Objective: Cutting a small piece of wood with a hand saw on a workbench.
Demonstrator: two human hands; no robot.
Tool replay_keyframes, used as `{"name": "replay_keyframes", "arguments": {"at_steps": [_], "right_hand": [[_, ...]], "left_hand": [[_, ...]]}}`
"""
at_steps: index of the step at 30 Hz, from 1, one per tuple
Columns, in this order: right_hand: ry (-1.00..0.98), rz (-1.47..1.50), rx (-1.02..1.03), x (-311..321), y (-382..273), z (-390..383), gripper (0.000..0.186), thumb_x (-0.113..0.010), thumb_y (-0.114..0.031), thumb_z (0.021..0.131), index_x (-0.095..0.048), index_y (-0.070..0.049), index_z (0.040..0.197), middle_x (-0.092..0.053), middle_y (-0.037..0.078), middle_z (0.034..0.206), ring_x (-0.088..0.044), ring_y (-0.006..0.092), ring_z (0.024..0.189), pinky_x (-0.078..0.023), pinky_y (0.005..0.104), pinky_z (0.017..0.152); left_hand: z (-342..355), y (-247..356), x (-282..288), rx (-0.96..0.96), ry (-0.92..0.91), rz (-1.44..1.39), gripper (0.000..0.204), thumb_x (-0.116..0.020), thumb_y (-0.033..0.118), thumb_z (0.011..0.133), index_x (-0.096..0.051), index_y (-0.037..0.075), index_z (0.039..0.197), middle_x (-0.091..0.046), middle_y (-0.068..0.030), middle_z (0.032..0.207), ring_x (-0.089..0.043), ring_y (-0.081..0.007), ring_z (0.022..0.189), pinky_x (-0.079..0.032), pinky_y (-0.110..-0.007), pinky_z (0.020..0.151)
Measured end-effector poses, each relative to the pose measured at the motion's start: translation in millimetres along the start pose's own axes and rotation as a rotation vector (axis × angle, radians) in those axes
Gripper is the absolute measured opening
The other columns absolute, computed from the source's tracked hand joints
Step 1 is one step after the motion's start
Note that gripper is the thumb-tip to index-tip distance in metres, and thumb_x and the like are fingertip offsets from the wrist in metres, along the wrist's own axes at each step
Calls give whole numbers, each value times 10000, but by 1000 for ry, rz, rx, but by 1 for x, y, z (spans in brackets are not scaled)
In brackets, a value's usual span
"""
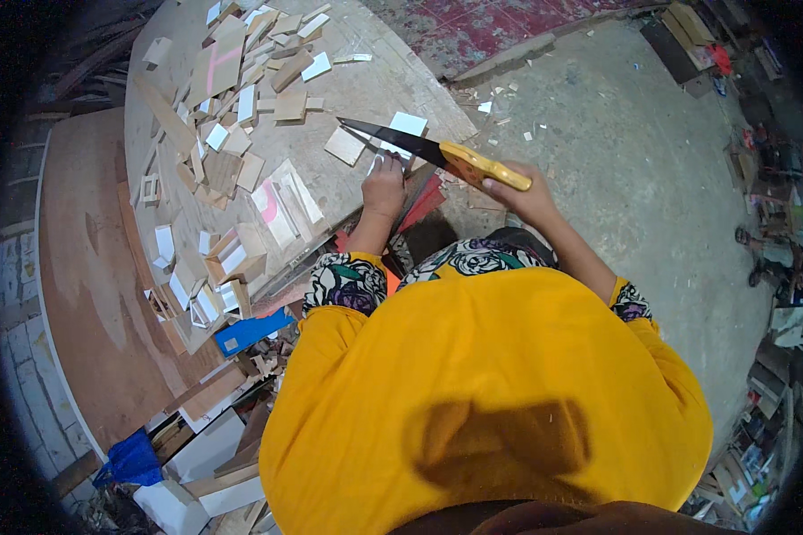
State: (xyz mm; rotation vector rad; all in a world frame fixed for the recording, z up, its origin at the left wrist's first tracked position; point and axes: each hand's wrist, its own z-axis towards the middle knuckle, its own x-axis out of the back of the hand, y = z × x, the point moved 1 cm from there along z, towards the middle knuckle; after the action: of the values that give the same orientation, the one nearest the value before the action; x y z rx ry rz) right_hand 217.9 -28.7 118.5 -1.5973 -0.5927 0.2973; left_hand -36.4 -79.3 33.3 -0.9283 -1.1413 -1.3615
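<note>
My right hand [528, 198] is closed around the yellow wooden handle of a dark-bladed handsaw [437, 153]. My left hand [384, 187], fingers curled, presses down a small white-faced plywood piece [401, 134] at the edge of the round wooden worktable [375, 71], the blade across it. Many cut plywood offcuts [241, 116] already lie heaped beyond; I judge this cut unfinished.

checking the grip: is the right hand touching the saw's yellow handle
Touching. The head view shows the right hand wrapped around the rear of the saw's yellow handle.
</note>
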Motion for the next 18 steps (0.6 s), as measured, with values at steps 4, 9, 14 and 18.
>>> {"name": "replay_keyframes", "arguments": {"at_steps": [4,9,14,18], "right_hand": [[-80,-219,112,14,-46,6,229,-687,-193,757,-639,-18,897,-609,106,705,-577,209,617,-444,306,596],[-171,-402,232,43,-88,-11,198,-681,-173,744,-630,-23,863,-606,153,720,-582,302,620,-439,336,574],[-290,-522,337,37,-81,-8,203,-659,-188,766,-570,-6,780,-535,137,650,-516,280,559,-394,330,535],[-144,-556,425,-5,-36,17,208,-666,-226,770,-605,-31,808,-593,142,699,-582,326,634,-439,372,573]], "left_hand": [[-4,-8,-12,50,-106,13,247,-579,96,744,-621,13,973,-613,-128,1010,-594,-294,945,-536,-376,708],[-5,-2,4,120,-110,7,235,-578,95,741,-633,44,963,-621,-108,979,-604,-272,917,-537,-375,681],[-18,-2,18,143,-137,-5,220,-627,101,677,-637,53,893,-608,-101,901,-601,-280,855,-527,-378,660],[-23,0,9,60,38,-84,130,-628,92,660,-624,43,780,-587,-105,881,-595,-287,812,-514,-400,640]]}}
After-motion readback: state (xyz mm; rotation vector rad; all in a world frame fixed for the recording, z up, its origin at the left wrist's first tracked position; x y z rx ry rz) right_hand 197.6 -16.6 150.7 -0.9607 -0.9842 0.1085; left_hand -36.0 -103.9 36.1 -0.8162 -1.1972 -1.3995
